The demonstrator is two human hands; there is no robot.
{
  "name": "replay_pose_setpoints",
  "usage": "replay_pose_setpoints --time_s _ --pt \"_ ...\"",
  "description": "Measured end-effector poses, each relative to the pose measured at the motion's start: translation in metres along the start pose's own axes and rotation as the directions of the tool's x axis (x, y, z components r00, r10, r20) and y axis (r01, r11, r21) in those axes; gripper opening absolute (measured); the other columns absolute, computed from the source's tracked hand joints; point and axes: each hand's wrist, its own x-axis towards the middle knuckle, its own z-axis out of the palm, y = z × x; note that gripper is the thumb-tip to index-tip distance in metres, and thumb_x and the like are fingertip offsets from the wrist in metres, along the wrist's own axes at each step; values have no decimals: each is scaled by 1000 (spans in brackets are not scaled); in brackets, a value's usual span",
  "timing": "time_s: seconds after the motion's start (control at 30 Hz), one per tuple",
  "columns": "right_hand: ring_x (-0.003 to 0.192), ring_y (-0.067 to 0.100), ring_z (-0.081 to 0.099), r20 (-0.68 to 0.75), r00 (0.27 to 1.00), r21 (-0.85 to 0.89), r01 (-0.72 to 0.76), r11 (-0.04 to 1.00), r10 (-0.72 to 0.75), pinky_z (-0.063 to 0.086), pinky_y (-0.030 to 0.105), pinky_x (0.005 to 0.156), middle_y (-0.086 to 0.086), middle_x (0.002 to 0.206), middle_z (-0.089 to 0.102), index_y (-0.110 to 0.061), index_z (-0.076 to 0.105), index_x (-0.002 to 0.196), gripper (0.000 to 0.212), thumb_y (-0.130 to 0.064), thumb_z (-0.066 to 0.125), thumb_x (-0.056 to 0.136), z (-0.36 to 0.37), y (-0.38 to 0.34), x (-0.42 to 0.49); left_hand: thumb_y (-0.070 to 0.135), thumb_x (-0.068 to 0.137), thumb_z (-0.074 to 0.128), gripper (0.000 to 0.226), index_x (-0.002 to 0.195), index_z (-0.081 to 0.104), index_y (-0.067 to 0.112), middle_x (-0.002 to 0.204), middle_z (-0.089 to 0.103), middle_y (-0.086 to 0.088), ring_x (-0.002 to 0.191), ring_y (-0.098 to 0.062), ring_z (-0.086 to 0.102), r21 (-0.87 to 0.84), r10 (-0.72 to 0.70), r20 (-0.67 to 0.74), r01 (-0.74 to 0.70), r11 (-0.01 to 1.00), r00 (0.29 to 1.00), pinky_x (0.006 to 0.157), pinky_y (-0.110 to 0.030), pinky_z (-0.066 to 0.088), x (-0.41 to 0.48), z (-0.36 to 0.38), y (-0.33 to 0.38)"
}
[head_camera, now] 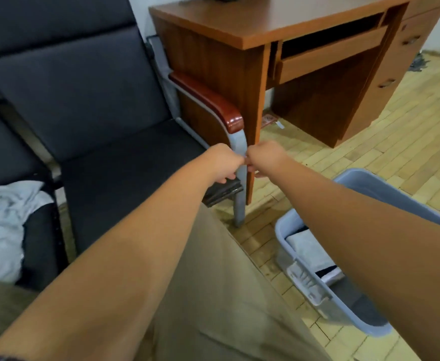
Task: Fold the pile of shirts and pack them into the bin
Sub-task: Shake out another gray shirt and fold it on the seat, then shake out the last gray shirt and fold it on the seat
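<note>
Tan cloth point(213, 295) at 6 o'clock, running up under both forearms. Bin point(396, 194) on the floor at 4 o'clock, folded shirts point(307, 250) inside. Shirt pile point(0, 225) at 9 o'clock on the left seat. Left hand point(221, 162) and right hand point(263, 157) meet at centre, fingers curled; each grip's contents cannot be told. Dark chair point(125, 162) at 11, worktop point(279, 19) at 1.

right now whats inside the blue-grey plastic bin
The blue-grey plastic bin holds a folded pale grey garment and a dark-and-white piece beside it. The right forearm covers the rest.
</note>
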Motion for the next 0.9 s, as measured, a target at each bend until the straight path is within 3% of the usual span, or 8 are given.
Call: replay_pose_setpoints --time_s 0.07,0.2,0.33,0.43,0.6,0.77,0.83,0.9 --pt "96 30 73 96 995 -27 44 999 -42 62 46 91 17 115 76 -3 66 110 22 -16 51 102 33 -29 -5 26 101 59 23 118 68 13 112 73 -6 97 -16 73 -14 -27 -58 26 1000 998 87 -37 62 -9 -38 -21" --pt "113 28 68 228 967 -23 121 992 -113 56 35 76 14 135 68 -2 56 142 39 -19 48 108 104 -81 -22 29 101 61 23 116 69 14 113 72 -6 100 -19 73 -60 -95 -171 86 994 981 93 -42 62 -31 -113 -72" --pt "104 30 74 314 928 -79 236 969 -200 62 43 86 12 114 76 -7 68 126 30 -19 55 102 188 -124 -36 31 103 59 26 123 65 15 116 69 -2 98 -14 72 -143 -192 -273 157 977 943 91 -38 62 -62 -181 -131" --pt "96 17 71 400 893 -132 278 952 -205 62 36 84 1 107 74 -13 68 116 20 -22 53 105 250 -149 -51 31 104 60 29 128 64 15 117 70 0 97 -16 74 -261 -286 -323 206 943 902 90 -38 62 -84 -222 -179" --pt "83 11 67 534 829 -193 310 931 -165 60 30 73 0 103 71 -14 65 105 9 -18 58 105 347 -172 -72 30 105 59 33 133 60 13 118 72 -3 98 -19 74 -439 -412 -342 245 865 844 96 -40 60 -114 -264 -253" --pt "82 16 68 597 790 -172 293 941 -137 59 33 71 1 99 72 -16 67 98 10 -18 58 101 433 -174 -84 23 99 58 28 117 68 4 115 74 -17 103 -32 74 -306 -543 -444 449 839 712 94 -45 61 -126 -295 -335" --pt "78 17 66 625 775 -181 254 950 -89 59 33 70 3 94 71 -15 69 100 9 -18 60 99 460 -160 -82 18 101 54 33 127 65 1 129 67 -21 115 -38 67 -175 -588 -458 581 795 666 100 -45 57 -129 -299 -360" --pt "85 22 68 636 771 -235 238 942 -36 63 37 77 8 100 71 -13 69 104 10 -18 64 97 481 -143 -75 14 105 50 45 149 51 8 147 54 -18 130 -37 57 -38 -591 -428 640 768 684 110 -44 49 -127 -303 -376"
